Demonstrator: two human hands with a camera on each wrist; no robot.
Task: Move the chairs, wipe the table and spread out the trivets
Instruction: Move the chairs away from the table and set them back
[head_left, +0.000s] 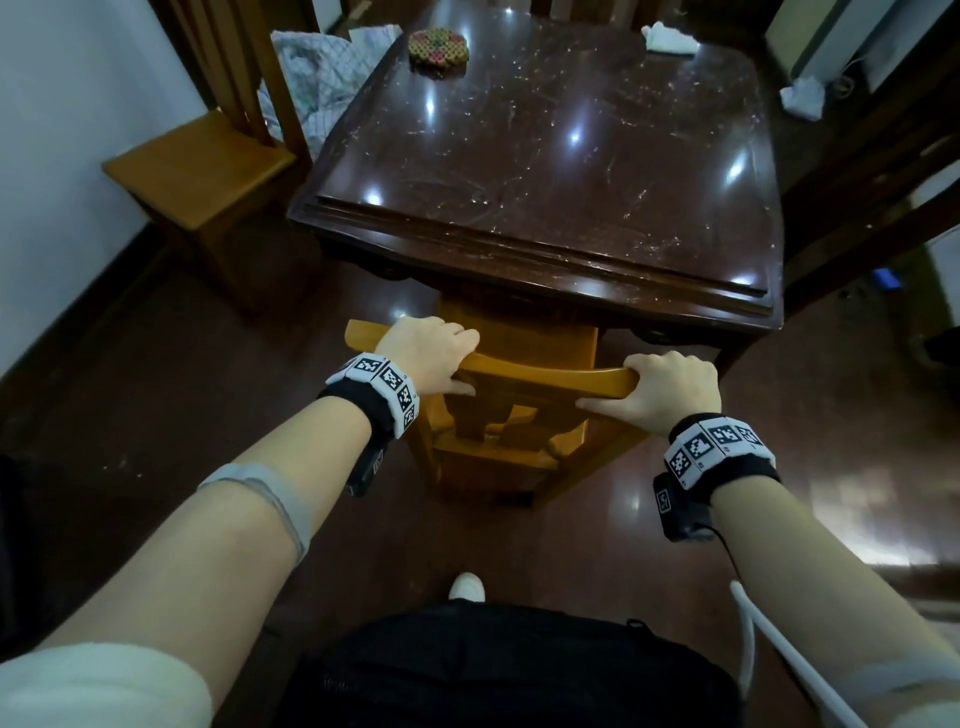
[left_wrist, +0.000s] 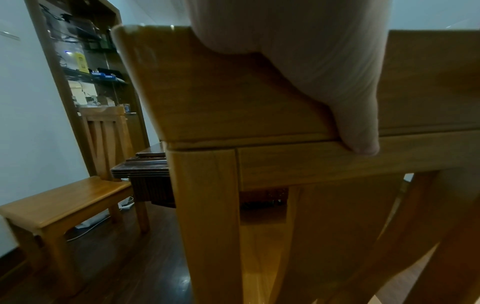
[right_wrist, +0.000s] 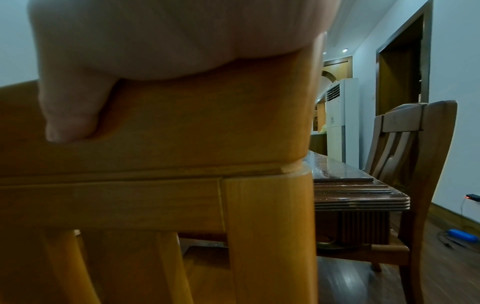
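Note:
A light wooden chair (head_left: 524, 379) stands at the near side of the dark glossy table (head_left: 545, 171), its seat partly under the tabletop. My left hand (head_left: 431, 353) grips the left end of the chair's top rail (left_wrist: 233, 92), fingers over the far side and thumb on the near face. My right hand (head_left: 670, 387) grips the right end of that rail (right_wrist: 194, 127) the same way. A stack of round woven trivets (head_left: 438, 48) lies on the table's far left corner. A crumpled white cloth (head_left: 670, 39) lies at the far right corner. Crumbs and streaks mark the tabletop.
A second wooden chair (head_left: 208, 156) stands left of the table by the white wall, with a checked cloth (head_left: 317, 73) behind it. A darker chair (right_wrist: 413, 164) stands at the table's right side. White crumpled paper (head_left: 802, 96) lies on the floor at far right. My shoe (head_left: 466, 586) shows below.

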